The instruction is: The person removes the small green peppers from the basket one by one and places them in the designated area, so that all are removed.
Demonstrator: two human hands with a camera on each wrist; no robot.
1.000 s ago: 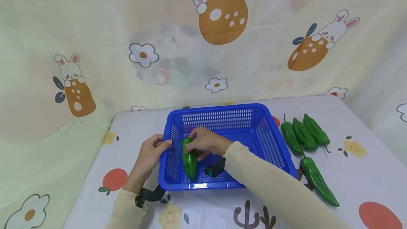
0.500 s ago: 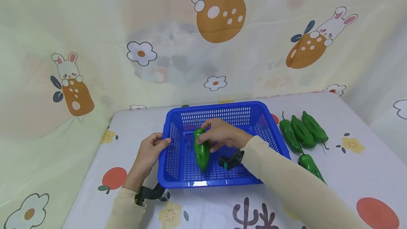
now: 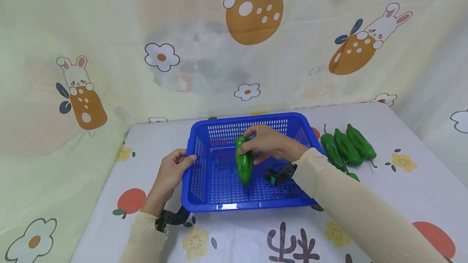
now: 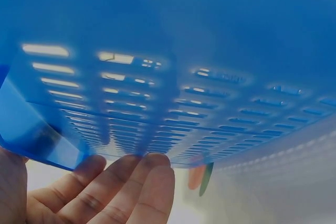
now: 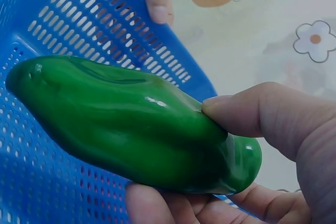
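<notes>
A glossy green pepper (image 3: 244, 165) is pinched between the thumb and fingers of my right hand (image 3: 268, 143), over the blue plastic basket (image 3: 241, 205). In the right wrist view the pepper (image 5: 121, 124) lies lengthwise, its stem end by my thumb and its tip pointing left. My left hand (image 3: 173, 173) grips the basket's left rim, thumb on top. From below, the left wrist view shows those fingers (image 4: 131, 190) against the basket's slotted wall (image 4: 157, 114). Apart from the held pepper, the basket floor shows bare blue mesh.
Right of the basket, several more green peppers (image 3: 348, 148) lie side by side on the patterned white tablecloth (image 3: 226, 238). Another pepper (image 3: 353, 176) is mostly hidden behind my right sleeve (image 3: 351, 206). A printed cloth (image 3: 204, 52) hangs behind the table.
My right hand has lifted the pepper and carried it rightward and away from me, from the basket's left side toward its middle. The left hand stays on the rim.
</notes>
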